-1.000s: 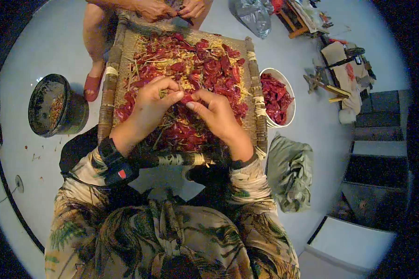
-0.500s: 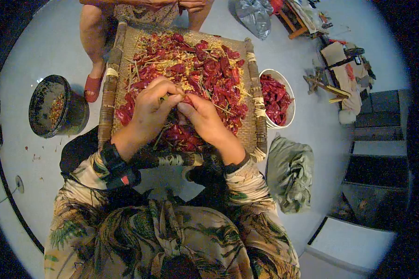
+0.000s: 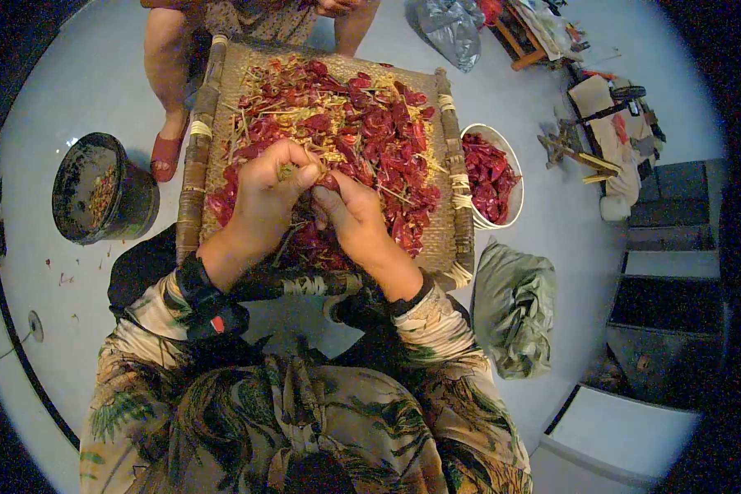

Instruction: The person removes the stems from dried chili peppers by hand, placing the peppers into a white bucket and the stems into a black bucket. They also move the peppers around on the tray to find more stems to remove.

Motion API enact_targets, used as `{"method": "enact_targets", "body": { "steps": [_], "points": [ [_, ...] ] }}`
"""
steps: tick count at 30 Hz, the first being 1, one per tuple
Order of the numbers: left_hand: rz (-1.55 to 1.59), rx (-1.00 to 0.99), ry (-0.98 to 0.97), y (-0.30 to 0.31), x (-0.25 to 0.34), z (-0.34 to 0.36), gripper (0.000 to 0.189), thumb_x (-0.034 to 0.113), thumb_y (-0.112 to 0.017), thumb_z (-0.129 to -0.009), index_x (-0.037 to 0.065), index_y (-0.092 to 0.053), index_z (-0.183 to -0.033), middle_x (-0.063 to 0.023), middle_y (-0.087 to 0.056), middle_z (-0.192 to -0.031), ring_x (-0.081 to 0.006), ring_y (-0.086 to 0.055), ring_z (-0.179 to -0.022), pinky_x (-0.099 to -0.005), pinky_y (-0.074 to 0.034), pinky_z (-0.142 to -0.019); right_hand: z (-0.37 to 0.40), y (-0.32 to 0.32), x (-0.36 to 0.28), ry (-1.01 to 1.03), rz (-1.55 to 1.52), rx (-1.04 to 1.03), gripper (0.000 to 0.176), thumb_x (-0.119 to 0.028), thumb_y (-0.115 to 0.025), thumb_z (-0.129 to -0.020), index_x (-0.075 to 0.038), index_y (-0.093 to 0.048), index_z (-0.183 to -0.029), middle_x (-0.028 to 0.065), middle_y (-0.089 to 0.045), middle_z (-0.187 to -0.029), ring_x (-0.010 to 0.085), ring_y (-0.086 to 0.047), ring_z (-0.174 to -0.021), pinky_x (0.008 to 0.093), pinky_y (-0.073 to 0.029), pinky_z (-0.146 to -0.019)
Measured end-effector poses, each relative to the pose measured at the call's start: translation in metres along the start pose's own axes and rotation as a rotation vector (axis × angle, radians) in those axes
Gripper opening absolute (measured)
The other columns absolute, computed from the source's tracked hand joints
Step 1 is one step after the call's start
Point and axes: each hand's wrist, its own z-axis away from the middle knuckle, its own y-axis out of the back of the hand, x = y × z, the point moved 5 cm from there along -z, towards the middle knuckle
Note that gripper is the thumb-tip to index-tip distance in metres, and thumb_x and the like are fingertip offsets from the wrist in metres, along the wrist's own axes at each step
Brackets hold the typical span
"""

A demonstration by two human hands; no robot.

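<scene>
Over the near half of a woven bamboo tray (image 3: 263, 51), my two hands meet fingertip to fingertip. Pinched in my right hand (image 3: 356, 218) is a dried red chili (image 3: 328, 180), mostly covered by the fingers. The fingers of my left hand (image 3: 263, 189) are closed at the chili's stem end (image 3: 286, 171), where a bit of greenish-yellow stem shows. Beneath and around both hands lie red chili pieces (image 3: 379, 123), mixed with loose yellow seeds (image 3: 329, 115) and thin stems.
A white bucket (image 3: 519, 193) of red chilies stands right of the tray, beside a crumpled green sack (image 3: 514, 313). On the left is a black bucket (image 3: 128, 198) with scraps inside. Another person (image 3: 166, 66) sits across the tray, wearing red slippers (image 3: 166, 156).
My hands stay together over the tray, with my right hand shifted slightly left and its wrist a little lower. The other person's hand has moved up slightly.
</scene>
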Motion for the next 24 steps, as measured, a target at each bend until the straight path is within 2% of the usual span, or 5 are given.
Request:
{"method": "enact_targets", "body": {
  "steps": [10, 14, 19, 21, 24],
  "points": [
    [0.585, -0.155, 0.486, -0.001, -0.029, 0.001, 0.005, 0.011, -0.058, -0.086, 0.008, -0.056, -0.084, 0.005, -0.05, -0.066, -0.003, -0.037, -0.051, -0.0189, -0.028, -0.047, 0.0, 0.004, -0.009, 0.224, 0.263, 0.02, 0.014, -0.011, -0.052, -0.09, 0.001, -0.057, -0.095, 0.0039, -0.053, -0.067, 0.0107, -0.052, -0.057, 0.0251, -0.042, -0.053],
    [0.71, -0.236, 0.57, 0.002, -0.036, 0.002, 0.013, 0.021, -0.055, -0.088, 0.008, -0.056, -0.086, 0.0074, -0.044, -0.063, -0.0025, -0.035, -0.052, -0.0174, -0.027, -0.049, 0.001, 0.003, -0.01, 0.113, 0.398, -0.071, 0.019, -0.007, -0.054, -0.084, 0.002, -0.058, -0.1, 0.0215, -0.062, -0.091, 0.0359, -0.061, -0.089, 0.0393, -0.048, -0.073],
    [0.873, -0.24, 0.47, 0.006, -0.036, -0.01, 0.009, 0.012, -0.056, -0.086, 0.004, -0.056, -0.091, 0.0028, -0.048, -0.068, -0.0069, -0.044, -0.059, -0.0202, -0.036, -0.055, -0.001, 0.009, 0.003, 0.152, 0.193, -0.003, 0.018, -0.008, -0.056, -0.084, 0.001, -0.057, -0.1, 0.018, -0.062, -0.092, 0.0318, -0.062, -0.086, 0.0368, -0.048, -0.075],
    [0.678, 0.007, 0.444, 0.007, -0.025, -0.011, 0.008, 0.011, -0.055, -0.086, 0.006, -0.055, -0.092, -0.0003, -0.054, -0.074, -0.0075, -0.043, -0.057, -0.0221, -0.038, -0.056, -0.006, 0.015, 0.006, 0.126, 0.178, 0.009, 0.018, -0.009, -0.057, -0.084, 0.0, -0.056, -0.1, 0.0156, -0.062, -0.09, 0.0286, -0.062, -0.083, 0.0355, -0.048, -0.074],
    [0.619, 0.042, 0.419, 0.013, -0.025, -0.012, 0.009, 0.011, -0.054, -0.086, 0.007, -0.054, -0.093, -0.0045, -0.059, -0.083, -0.009, -0.044, -0.059, -0.0253, -0.041, -0.06, -0.013, 0.032, 0.024, -0.026, 0.116, 0.109, 0.017, -0.012, -0.058, -0.086, -0.002, -0.053, -0.099, 0.0096, -0.059, -0.085, 0.0184, -0.061, -0.075, 0.0308, -0.049, -0.066]
  ]
}}
